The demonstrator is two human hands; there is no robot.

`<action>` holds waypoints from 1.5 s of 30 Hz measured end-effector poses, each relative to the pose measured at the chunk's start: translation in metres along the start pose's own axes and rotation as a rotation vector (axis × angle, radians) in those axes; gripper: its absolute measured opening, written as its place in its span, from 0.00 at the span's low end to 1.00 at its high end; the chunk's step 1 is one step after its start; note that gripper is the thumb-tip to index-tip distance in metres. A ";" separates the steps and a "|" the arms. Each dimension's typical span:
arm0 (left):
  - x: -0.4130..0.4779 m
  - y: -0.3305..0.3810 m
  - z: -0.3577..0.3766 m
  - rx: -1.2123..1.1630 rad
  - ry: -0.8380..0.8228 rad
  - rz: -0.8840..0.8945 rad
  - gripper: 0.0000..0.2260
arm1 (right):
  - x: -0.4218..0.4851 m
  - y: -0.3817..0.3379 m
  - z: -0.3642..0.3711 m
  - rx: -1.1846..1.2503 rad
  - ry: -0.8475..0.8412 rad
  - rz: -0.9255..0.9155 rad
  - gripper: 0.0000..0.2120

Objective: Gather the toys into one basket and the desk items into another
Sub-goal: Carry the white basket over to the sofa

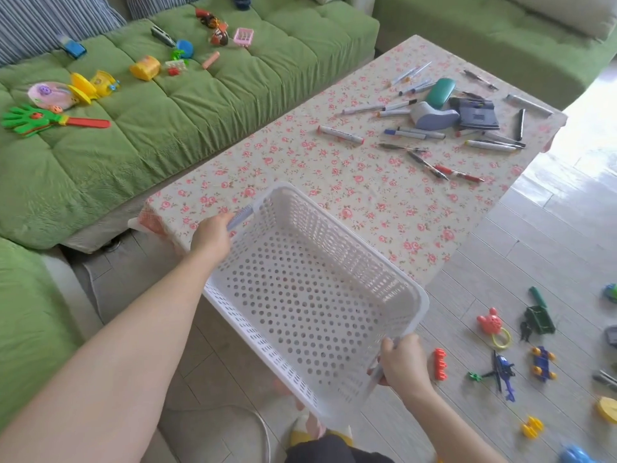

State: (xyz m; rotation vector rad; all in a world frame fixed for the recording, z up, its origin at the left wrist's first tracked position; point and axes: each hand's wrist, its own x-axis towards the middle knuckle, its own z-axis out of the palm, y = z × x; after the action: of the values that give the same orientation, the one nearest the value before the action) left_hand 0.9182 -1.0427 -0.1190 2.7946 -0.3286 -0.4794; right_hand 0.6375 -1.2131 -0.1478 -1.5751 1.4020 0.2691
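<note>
Floral table (300, 168) bears pens (340, 134) beyond the basket (300, 289), left hand (212, 235) and right hand (402, 362) clasping its handles (241, 217).

Basket (300, 295) hangs in front of the near bench (300, 182) edge and blocks reach there. Mid bench is bare cloth, an open path up to the pens (414, 132) crowding the far right end. Sofa toys (145, 67) are spread out with gaps between. Floor toys (500, 369) litter the right side.
</note>
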 end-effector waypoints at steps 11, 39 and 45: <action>-0.004 0.008 -0.021 0.055 0.051 0.039 0.19 | -0.031 -0.031 -0.024 -0.173 -0.028 0.043 0.06; 0.015 0.189 -0.236 -0.031 0.227 0.238 0.12 | -0.105 -0.192 -0.199 0.071 0.185 -0.247 0.13; 0.039 0.227 -0.208 -0.041 0.224 0.201 0.12 | -0.051 -0.199 -0.228 0.048 0.157 -0.217 0.13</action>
State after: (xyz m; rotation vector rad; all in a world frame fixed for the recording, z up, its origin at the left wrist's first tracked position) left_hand 0.9881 -1.2146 0.1293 2.7027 -0.5348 -0.1247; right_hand 0.6961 -1.3806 0.1027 -1.7216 1.3310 -0.0182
